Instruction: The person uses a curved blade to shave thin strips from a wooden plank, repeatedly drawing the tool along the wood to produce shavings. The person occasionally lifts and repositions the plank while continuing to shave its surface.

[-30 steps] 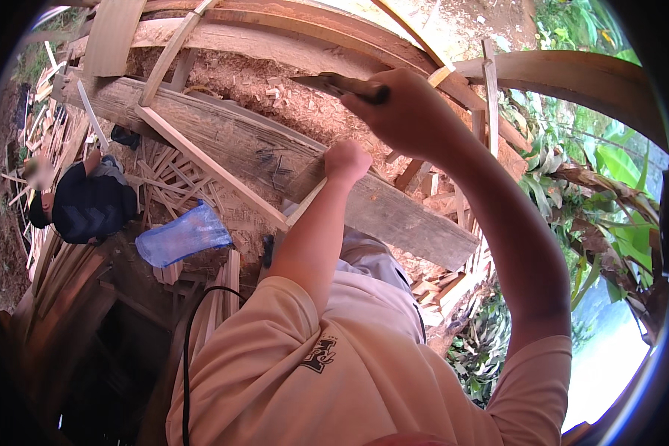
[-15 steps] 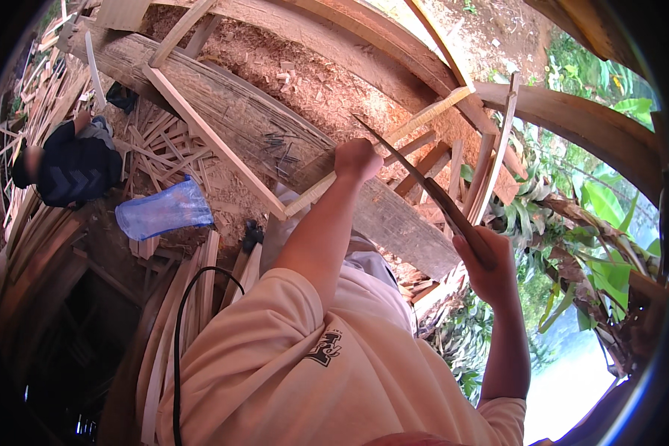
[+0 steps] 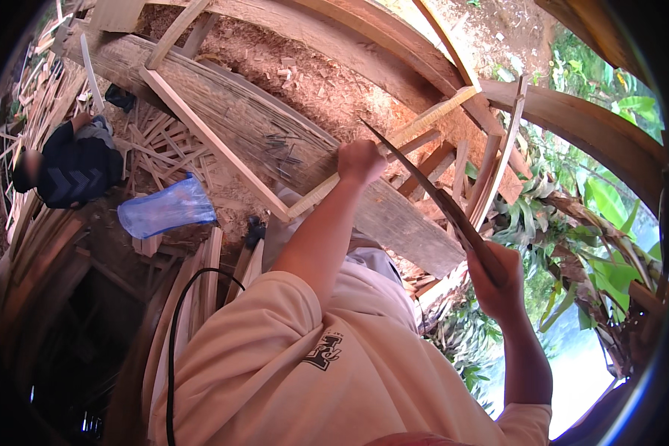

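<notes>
Scraps (image 3: 175, 165) litter ground around a table (image 3: 412, 234); over it, a frame (image 3: 219, 149) meets at three visible corners. Left hand (image 3: 360, 161) clasps it, right hand (image 3: 499, 286) grasps a blade (image 3: 416, 171); remaining work unclear.

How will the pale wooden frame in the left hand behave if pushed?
The wooden frame is probably light for its size, its sides being slim. It may skew, as its corners look narrow. It could tip if the left hand loosens, since it overhangs both edges of the plank.
</notes>
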A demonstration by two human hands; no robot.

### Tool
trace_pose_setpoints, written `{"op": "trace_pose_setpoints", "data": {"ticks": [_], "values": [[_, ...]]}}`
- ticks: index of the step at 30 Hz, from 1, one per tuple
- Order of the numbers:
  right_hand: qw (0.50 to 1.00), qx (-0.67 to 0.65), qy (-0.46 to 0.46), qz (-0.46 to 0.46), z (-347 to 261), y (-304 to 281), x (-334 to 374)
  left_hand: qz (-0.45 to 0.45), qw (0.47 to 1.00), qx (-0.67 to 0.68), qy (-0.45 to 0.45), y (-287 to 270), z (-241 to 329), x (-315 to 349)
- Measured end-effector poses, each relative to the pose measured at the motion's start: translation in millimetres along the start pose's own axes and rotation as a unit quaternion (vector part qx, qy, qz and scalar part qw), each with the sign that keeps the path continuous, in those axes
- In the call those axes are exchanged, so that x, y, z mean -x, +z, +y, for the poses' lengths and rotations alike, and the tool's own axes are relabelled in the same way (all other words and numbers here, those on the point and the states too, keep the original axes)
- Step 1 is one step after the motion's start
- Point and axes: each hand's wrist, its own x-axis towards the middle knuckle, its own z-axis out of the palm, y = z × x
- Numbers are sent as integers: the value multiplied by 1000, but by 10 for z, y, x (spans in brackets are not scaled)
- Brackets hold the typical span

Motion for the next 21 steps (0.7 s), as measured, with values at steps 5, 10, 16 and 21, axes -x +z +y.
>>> {"op": "trace_pose_setpoints", "data": {"ticks": [5, 10, 16, 21], "values": [[1000, -4, 14, -6, -178, 330, -502, -2, 1000, 0, 7, 62, -48, 4], [999, 12, -29, 21, 48, 845, -967, 5, 1000, -16, 25, 10, 1, 21], [998, -32, -38, 31, 139, 875, -1494, 37, 999, -16, 35, 29, -23, -30], [998, 3, -53, 27, 288, 960, -1389, 39, 999, -16, 20, 74, -30, -19]]}}
